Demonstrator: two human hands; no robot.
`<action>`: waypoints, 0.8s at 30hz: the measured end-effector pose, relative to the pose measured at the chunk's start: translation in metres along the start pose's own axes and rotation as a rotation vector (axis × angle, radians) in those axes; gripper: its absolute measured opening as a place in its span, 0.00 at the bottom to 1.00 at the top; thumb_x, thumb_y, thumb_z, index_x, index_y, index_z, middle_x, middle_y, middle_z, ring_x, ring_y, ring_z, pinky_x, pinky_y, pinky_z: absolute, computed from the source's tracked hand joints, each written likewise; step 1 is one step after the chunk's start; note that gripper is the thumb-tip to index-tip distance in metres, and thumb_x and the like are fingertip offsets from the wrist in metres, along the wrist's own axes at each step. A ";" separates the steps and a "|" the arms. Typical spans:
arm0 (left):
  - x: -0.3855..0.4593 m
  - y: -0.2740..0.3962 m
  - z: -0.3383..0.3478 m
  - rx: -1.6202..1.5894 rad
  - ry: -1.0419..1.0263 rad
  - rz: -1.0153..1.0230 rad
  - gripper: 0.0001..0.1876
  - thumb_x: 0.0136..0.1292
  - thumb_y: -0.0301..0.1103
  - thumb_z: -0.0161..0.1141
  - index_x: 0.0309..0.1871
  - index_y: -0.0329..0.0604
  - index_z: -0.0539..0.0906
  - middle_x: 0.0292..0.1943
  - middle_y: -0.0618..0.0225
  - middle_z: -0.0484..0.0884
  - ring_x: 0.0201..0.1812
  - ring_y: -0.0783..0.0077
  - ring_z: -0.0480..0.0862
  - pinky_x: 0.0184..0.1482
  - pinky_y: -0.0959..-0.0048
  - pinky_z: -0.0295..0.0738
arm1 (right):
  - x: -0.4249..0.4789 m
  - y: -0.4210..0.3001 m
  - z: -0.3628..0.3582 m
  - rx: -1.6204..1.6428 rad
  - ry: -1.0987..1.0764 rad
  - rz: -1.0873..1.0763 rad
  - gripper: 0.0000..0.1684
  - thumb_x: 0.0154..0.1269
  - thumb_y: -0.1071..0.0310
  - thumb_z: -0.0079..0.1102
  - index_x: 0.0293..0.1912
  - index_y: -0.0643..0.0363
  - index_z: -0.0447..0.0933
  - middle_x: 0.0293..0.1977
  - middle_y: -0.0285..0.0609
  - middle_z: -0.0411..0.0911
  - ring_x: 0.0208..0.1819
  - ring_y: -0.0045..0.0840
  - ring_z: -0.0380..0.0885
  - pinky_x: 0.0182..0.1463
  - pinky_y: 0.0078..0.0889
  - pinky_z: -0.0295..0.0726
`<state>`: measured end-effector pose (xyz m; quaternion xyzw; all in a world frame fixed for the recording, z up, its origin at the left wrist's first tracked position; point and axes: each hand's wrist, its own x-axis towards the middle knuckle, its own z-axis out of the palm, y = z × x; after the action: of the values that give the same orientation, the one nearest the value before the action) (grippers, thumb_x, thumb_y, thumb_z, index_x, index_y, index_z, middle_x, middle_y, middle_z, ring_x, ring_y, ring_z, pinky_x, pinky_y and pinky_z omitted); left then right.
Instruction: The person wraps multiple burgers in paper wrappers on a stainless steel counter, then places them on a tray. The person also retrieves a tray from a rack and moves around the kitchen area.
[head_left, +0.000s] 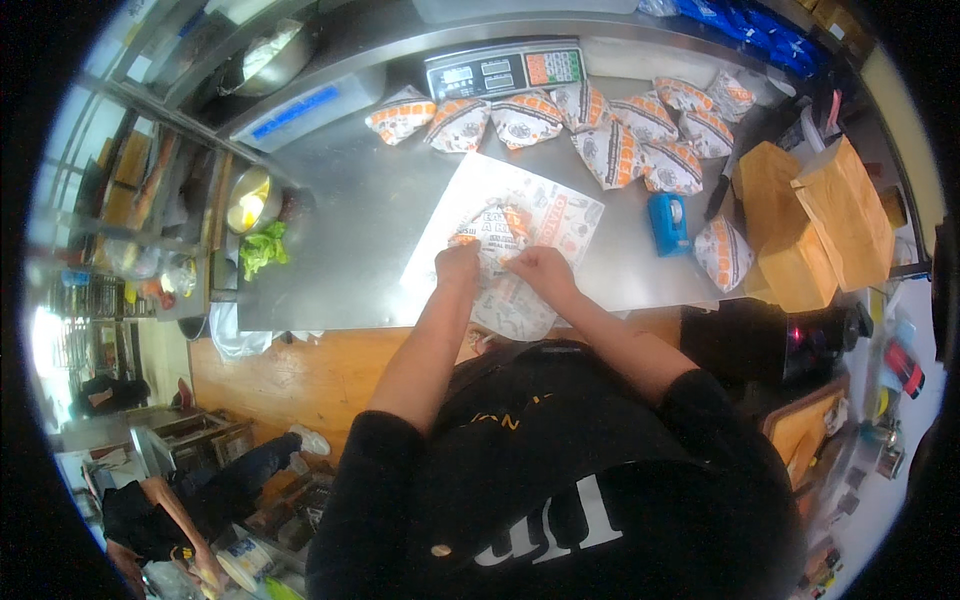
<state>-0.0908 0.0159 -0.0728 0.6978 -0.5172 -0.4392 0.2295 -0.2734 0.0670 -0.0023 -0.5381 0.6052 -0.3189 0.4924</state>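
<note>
Both my hands are at the near side of a partly folded printed paper wrapper (499, 225) on the stainless steel counter (337, 195). My left hand (457, 266) pinches its left edge, and my right hand (538, 271) pinches the paper a little to the right. A loose flap of the wrapper hangs toward my body below the hands. What the wrapper encloses is hidden. Under it lies a flat printed paper sheet (566, 214). Beyond, several wrapped paper parcels (527, 118) sit in front of a digital scale (504, 69).
A blue tape dispenser (670, 225), another wrapped parcel (722, 253) and brown paper bags (787, 225) stand at the right. On the left are a metal bowl (255, 199), lettuce leaves (262, 250) and a plastic container (311, 109). A co-worker (165, 517) works at the lower left.
</note>
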 end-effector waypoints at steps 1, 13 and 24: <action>0.008 -0.014 0.005 0.016 0.018 0.058 0.13 0.58 0.36 0.51 0.26 0.34 0.75 0.20 0.64 0.74 0.22 0.68 0.74 0.26 0.69 0.68 | 0.001 0.002 -0.002 0.014 -0.019 0.034 0.15 0.53 0.61 0.61 0.25 0.66 0.78 0.18 0.39 0.75 0.21 0.19 0.72 0.26 0.25 0.69; -0.026 0.059 -0.009 -0.554 0.053 -0.448 0.12 0.52 0.31 0.60 0.19 0.35 0.73 0.14 0.66 0.70 0.13 0.72 0.66 0.16 0.72 0.59 | 0.005 0.011 -0.010 0.139 -0.087 0.052 0.15 0.54 0.61 0.61 0.30 0.66 0.77 0.21 0.37 0.75 0.21 0.16 0.70 0.26 0.20 0.68; 0.019 -0.017 0.026 -0.007 0.063 -0.098 0.11 0.56 0.38 0.50 0.27 0.39 0.76 0.24 0.62 0.74 0.24 0.67 0.71 0.28 0.69 0.63 | 0.006 0.049 0.005 0.249 -0.041 0.146 0.17 0.51 0.58 0.63 0.20 0.64 0.75 0.14 0.33 0.71 0.18 0.14 0.66 0.23 0.22 0.65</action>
<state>-0.1022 0.0076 -0.1067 0.7351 -0.4734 -0.4293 0.2262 -0.2846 0.0727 -0.0502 -0.4338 0.5882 -0.3439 0.5896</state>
